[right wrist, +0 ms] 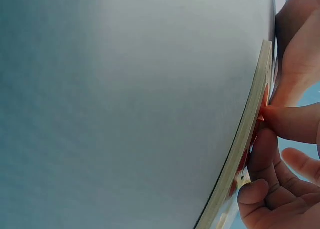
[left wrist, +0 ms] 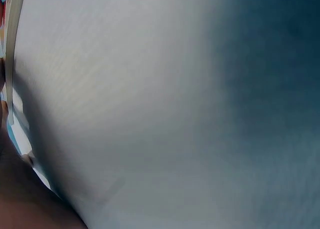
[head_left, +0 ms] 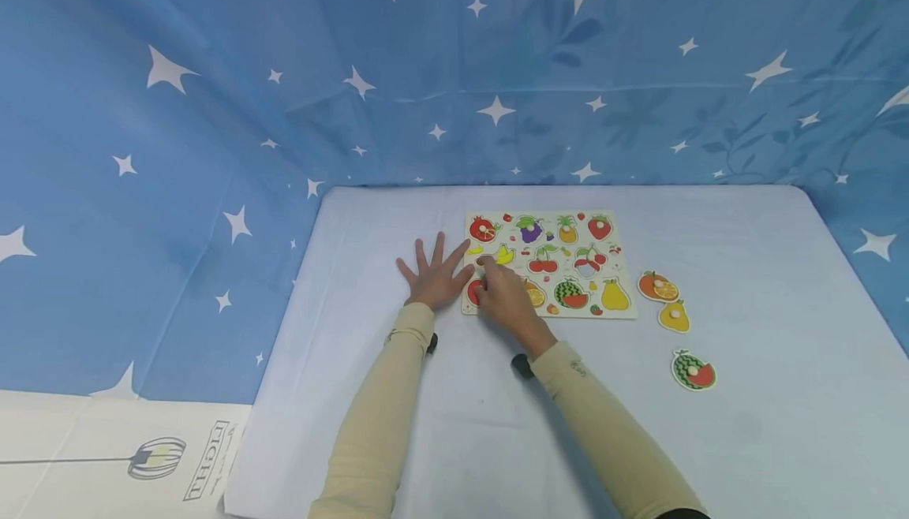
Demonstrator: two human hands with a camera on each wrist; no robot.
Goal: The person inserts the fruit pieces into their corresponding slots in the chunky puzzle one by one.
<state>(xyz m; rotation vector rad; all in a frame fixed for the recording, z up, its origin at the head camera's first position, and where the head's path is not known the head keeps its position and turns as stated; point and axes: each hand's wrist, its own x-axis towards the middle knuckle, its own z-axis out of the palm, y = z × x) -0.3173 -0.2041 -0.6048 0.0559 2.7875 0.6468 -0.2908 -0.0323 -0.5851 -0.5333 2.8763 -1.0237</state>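
A fruit puzzle board [head_left: 511, 286] lies flat on the table, its pieces showing pomegranate, grapes, pineapple, bananas and cherries. My left hand [head_left: 435, 282] rests with fingers spread at the board's left edge, thumb and index fingertip at its border. Over the lower left corner, my right hand [head_left: 506, 296] curls its fingers down. In the right wrist view, its thumb and fingers pinch at a red fruit piece [head_left: 473, 292] low against the board, though the fingers hide most of it. The left wrist view is mostly table surface.
Right of the board lie three loose knobbed pieces: an orange [head_left: 656, 286], a pear [head_left: 675, 316] and, closer to me, a watermelon [head_left: 693, 371]. A pale cloth covers the table [head_left: 781, 424]. Blue star-patterned curtain [head_left: 426, 69] hangs behind and at the left.
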